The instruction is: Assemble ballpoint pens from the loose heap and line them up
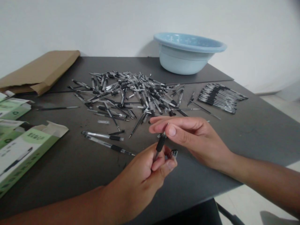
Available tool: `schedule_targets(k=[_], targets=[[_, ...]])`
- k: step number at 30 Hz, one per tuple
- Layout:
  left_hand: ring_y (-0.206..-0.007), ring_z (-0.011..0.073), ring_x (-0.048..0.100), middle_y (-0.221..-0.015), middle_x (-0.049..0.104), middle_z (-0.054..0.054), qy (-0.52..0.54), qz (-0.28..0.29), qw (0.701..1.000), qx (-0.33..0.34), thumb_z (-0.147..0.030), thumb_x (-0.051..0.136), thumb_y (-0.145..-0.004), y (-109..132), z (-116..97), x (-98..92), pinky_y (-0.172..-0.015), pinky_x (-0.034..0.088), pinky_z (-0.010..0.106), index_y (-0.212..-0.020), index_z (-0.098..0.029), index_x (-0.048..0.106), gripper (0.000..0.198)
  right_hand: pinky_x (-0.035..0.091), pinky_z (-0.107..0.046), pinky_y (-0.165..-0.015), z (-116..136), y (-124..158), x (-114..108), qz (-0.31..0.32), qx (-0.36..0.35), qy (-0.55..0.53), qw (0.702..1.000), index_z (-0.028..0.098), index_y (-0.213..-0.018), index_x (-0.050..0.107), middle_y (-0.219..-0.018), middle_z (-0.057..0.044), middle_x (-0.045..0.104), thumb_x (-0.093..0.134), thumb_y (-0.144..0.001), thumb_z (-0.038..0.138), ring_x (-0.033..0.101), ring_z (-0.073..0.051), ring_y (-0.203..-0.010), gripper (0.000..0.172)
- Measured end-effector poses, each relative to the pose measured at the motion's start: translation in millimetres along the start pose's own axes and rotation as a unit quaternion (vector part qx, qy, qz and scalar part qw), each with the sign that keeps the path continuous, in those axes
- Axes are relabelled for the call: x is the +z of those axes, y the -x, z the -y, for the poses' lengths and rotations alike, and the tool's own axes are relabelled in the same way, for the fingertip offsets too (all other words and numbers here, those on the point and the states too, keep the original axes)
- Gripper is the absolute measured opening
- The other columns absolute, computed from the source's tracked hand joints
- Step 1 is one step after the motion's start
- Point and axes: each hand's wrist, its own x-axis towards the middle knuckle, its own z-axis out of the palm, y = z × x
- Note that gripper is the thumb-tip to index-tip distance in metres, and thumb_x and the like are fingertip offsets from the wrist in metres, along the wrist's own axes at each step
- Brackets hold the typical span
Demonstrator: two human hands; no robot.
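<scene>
My left hand (145, 172) is closed around a black pen part (160, 144) with a rubber grip, low in the middle of the view. A small dark cap piece (173, 153) sits at its fingertips. My right hand (187, 134) comes in from the right and pinches the top end of the same pen part between thumb and fingers. Behind both hands a big loose pile of pens and pen parts (131, 93) lies on the dark table (70, 162). Two whole pens (105, 140) lie just left of my hands.
A neat row of assembled pens (221, 97) lies at the right. A light blue basin (187, 53) stands at the back. Green and white boxes (21, 150) sit at the left edge, a brown cardboard envelope (39, 70) at the back left.
</scene>
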Motion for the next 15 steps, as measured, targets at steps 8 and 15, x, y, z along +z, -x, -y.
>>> schedule_targets(k=[8,15], targets=[[-0.059,0.0118,0.039,-0.066,0.037,-0.009,0.016,0.006,1.0,0.012,-0.038,0.054,-0.111,-0.1,-3.7,0.7,-0.063,0.039,0.027,-0.085,-0.025,0.038,0.033,0.062,-0.036,-0.098,-2.2,4.4,1.4,0.078,0.051,-0.062,0.994,0.036,-0.143,0.073,-0.152,-0.003,0.07,0.057,-0.106,0.065,0.069,-0.027,-0.133,0.049],[-0.056,0.0112,0.038,-0.065,0.039,-0.009,0.03,0.027,0.999,-0.008,-0.043,0.056,-0.11,-0.9,-2.1,-1.0,-0.055,0.034,0.026,-0.091,-0.025,0.044,0.029,0.05,-0.04,-0.119,0.0,-3.3,7.2,-0.014,-0.006,0.023,1.0,0.033,-0.091,0.087,-0.101,0.001,0.085,0.089,-0.09,0.037,0.071,-0.023,-0.129,0.005]])
